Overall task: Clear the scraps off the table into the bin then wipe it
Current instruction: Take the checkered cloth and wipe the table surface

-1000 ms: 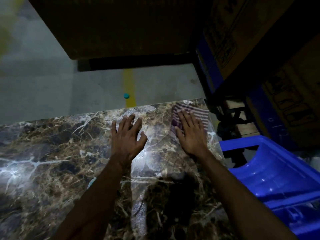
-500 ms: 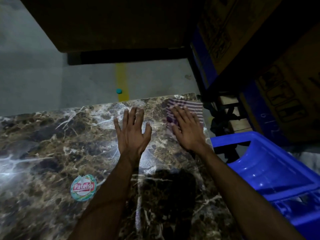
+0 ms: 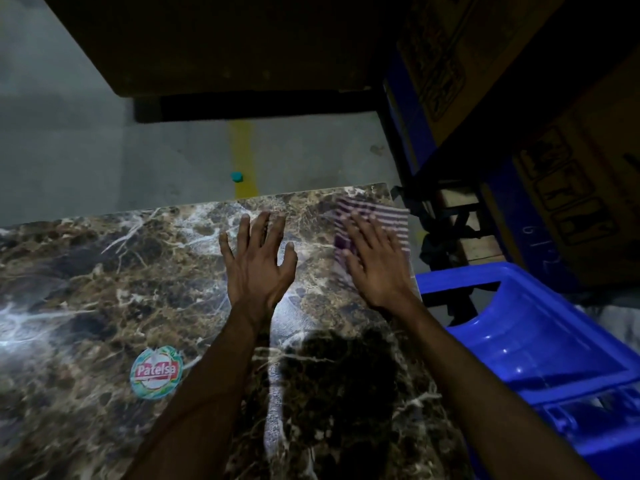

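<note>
Comparing with half a second ago, we find little altered: both hands keep their stations near the far right corner of the table [image 3: 104,289], and the round sticker reading "Patelsa" [image 3: 156,372], hidden a second ago by the left forearm, remains uncovered at the near left.

Item, left hand [image 3: 258,268]: palm down on the bare marble-patterned top, fingers straight and spread wide, thumb out to the right; it holds nothing. Forearm runs back toward us across the middle of the table.

Item, right hand [image 3: 375,268]: palm down, fingers straight and close together, pressing flat on the striped cloth [image 3: 381,220]. Nothing is curled round the cloth. The fingertips are blurred, so we cannot tell more of their lie.

Item, striped cloth: purple and white, lying flat at the table's far right corner, its right edge at the table's edge, mostly beyond and beside the right hand.

Item, blue bin [image 3: 540,341]: plastic, just beside the table's right edge, lower than the top, its inside too dim for us to judge.

Item, surroundings: grey floor beyond the table with a yellow line [image 3: 242,150] and a small teal object [image 3: 237,176] on it; cardboard boxes [image 3: 571,185] at the upper right.
</note>
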